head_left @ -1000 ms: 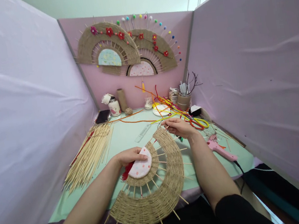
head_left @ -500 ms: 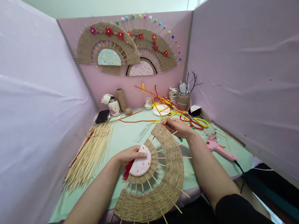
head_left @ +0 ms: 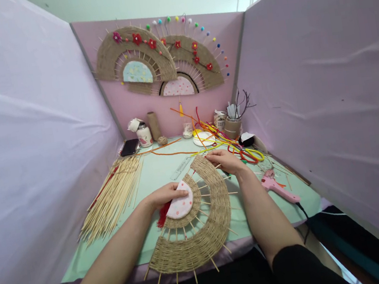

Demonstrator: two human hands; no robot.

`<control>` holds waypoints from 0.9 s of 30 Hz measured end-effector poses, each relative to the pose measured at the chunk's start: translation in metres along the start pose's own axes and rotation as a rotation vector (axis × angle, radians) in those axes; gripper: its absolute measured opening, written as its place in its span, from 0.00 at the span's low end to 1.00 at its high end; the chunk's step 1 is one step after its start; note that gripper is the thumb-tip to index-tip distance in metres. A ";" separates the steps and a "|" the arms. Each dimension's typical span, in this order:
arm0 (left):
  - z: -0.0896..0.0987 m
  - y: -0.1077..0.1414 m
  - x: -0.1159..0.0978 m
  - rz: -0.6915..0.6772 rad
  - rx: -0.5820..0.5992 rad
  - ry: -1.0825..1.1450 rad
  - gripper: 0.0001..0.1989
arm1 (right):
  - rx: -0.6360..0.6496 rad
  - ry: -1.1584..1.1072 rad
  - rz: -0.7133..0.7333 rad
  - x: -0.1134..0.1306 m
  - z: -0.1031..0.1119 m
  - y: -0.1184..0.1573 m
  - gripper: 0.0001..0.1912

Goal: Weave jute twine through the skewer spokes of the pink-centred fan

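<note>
Tan woven-cord arc fan [head_left: 219, 201] has shifted tableward, left of pink plastic glue gun [head_left: 281, 189]. I see left hand [head_left: 166, 195] clamping fan centre, right hand [head_left: 226, 160] at far end, hold unclear; slack left grip could drop it.

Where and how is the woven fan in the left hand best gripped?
Probably at the fan's spotted half-circle, coming from its straight left edge, as the left hand does, thumb on top: that patch looks broad and unbroken, while thin sticks poke out along the curved outside.
</note>
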State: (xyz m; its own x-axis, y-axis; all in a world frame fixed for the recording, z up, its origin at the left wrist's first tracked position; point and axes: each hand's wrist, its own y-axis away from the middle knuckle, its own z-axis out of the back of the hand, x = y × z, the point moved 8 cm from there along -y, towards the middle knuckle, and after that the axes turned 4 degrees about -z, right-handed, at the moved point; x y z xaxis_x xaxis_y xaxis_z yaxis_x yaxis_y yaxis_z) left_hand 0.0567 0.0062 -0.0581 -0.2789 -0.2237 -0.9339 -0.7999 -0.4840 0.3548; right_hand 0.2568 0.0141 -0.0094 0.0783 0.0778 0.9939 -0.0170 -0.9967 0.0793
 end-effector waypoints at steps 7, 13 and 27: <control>0.008 -0.003 0.000 -0.038 -0.072 0.033 0.18 | -0.067 0.154 0.065 0.005 0.005 -0.001 0.13; 0.008 -0.003 -0.004 -0.038 -0.089 0.054 0.17 | -0.143 0.373 0.210 0.014 0.004 -0.002 0.12; 0.015 -0.006 -0.005 -0.069 -0.183 0.156 0.15 | -0.323 0.885 0.639 0.036 -0.008 0.003 0.09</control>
State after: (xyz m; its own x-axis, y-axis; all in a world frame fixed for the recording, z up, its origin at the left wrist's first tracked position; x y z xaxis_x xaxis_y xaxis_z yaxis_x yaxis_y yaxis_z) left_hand 0.0549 0.0225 -0.0564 -0.1299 -0.3060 -0.9431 -0.7006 -0.6447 0.3057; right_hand 0.2515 0.0142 0.0272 -0.7662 -0.3254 0.5542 -0.0671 -0.8171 -0.5725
